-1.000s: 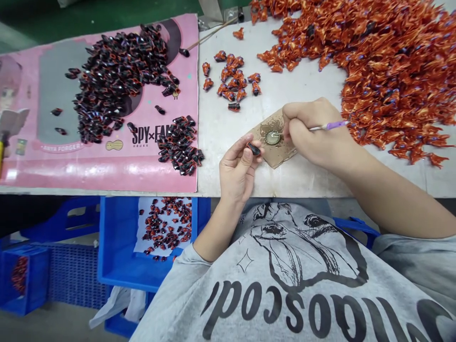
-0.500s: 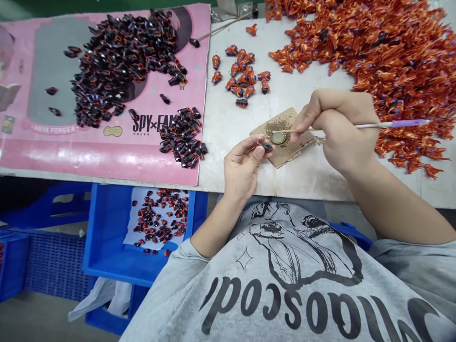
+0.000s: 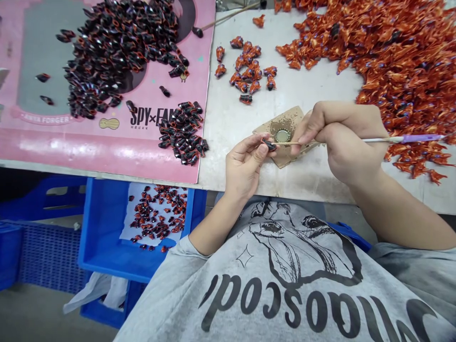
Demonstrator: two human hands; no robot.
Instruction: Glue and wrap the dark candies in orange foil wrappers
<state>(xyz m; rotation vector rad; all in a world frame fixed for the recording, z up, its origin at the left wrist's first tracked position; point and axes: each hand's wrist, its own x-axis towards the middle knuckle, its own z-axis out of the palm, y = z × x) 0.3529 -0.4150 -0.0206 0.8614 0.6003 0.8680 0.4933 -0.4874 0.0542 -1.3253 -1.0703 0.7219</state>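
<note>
My left hand (image 3: 245, 161) pinches a small glossy black piece with an orange edge (image 3: 268, 145) between thumb and fingertips. My right hand (image 3: 345, 137) grips a thin stick with a purple end (image 3: 422, 138) like a pen. The stick's pale wooden front end reaches the black piece and appears to touch it. Just beyond my fingers lies a stained piece of cardboard (image 3: 281, 159), partly covered by my right hand. On it sits a small round cap (image 3: 282, 136) with pale contents.
Orange pieces (image 3: 402, 57) form a big heap at the right; several orange-and-black ones (image 3: 249, 71) lie mid-table. Black pieces (image 3: 117, 52) are piled on a pink mat (image 3: 89, 164), with a smaller cluster (image 3: 183, 133) at its edge. A blue crate (image 3: 107, 256) below holds more pieces.
The stick's tip has moved from over the cap, left and down to the black piece. My right hand has shifted slightly down. The whole view has shifted a little.
</note>
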